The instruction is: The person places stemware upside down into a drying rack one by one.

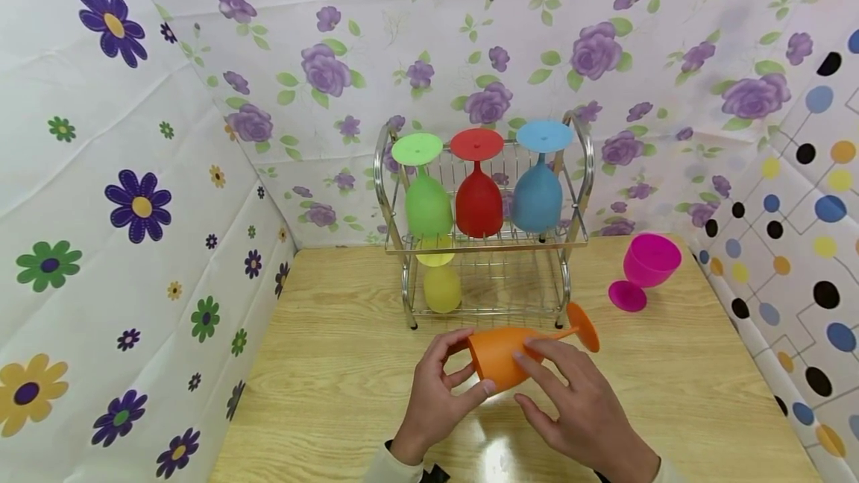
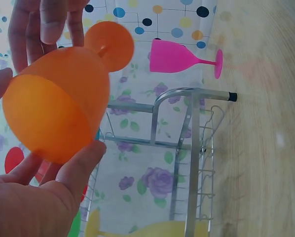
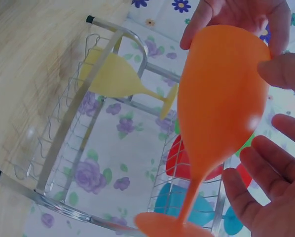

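Note:
An orange goblet lies on its side in the air over the table's front, its mouth to the left and its foot to the right. My left hand pinches it at the rim, thumb on the near side and fingers on the far side. At its bowl is my right hand, fingers extended and loosely spread, fingertips overlapping the bowl in the head view. The right palm faces the goblet, not wrapped round it. In the left wrist view the open mouth of the orange goblet shows.
Behind stands a two-tier metal rack. Upside down on its upper tier are green, red and blue goblets; a yellow goblet is below left. A magenta goblet stands right of the rack. Patterned cloth walls surround the table.

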{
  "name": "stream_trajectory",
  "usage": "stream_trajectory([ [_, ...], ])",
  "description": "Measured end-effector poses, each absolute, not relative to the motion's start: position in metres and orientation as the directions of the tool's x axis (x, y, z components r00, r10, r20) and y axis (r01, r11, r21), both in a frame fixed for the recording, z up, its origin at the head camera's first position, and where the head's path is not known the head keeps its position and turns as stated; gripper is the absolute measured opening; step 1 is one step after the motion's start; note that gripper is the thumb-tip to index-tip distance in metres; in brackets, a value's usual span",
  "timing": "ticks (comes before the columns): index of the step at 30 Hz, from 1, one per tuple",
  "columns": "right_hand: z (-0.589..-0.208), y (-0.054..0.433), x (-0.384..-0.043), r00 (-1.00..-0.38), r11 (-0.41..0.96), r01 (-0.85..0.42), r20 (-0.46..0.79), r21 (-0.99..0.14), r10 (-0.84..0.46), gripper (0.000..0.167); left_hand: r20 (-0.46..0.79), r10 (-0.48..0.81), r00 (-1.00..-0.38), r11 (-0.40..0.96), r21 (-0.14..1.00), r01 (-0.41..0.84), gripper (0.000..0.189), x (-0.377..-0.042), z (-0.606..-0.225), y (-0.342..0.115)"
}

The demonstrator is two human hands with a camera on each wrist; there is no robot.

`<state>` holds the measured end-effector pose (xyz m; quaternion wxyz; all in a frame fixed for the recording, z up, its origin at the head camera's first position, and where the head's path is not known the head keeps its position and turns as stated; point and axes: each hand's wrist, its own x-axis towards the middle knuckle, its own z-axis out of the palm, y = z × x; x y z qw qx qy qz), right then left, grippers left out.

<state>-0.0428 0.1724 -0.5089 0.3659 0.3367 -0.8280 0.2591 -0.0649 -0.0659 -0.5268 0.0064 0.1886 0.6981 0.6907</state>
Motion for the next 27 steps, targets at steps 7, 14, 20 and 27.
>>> stream_trajectory([
  [7, -0.514, 0.172, -0.04, -0.506, 0.599, -0.755, 0.818, -0.266, -0.275, 0.051, 0.273, 0.233, -0.933, -0.135, 0.96, 0.247, 0.063, -0.066, -0.532, -0.068],
  [14, -0.529, 0.174, -0.042, -0.628, 0.524, -0.7, 0.768, -0.486, -0.127, 0.041, 0.272, 0.202, -0.941, -0.228, 0.947, 0.225, 0.064, -0.065, -0.531, -0.068],
  [20, -0.537, 0.176, -0.045, -0.801, 0.302, -0.584, 0.596, -0.754, -0.059, 0.058, 0.305, 0.198, -0.932, -0.307, 0.922, 0.236, 0.065, -0.062, -0.534, -0.064],
  [27, -0.535, 0.178, -0.045, -0.936, -0.13, -0.324, 0.337, -0.937, -0.1, 0.045, 0.316, 0.205, -0.926, -0.391, 0.894, 0.219, 0.066, -0.056, -0.537, -0.057],
])
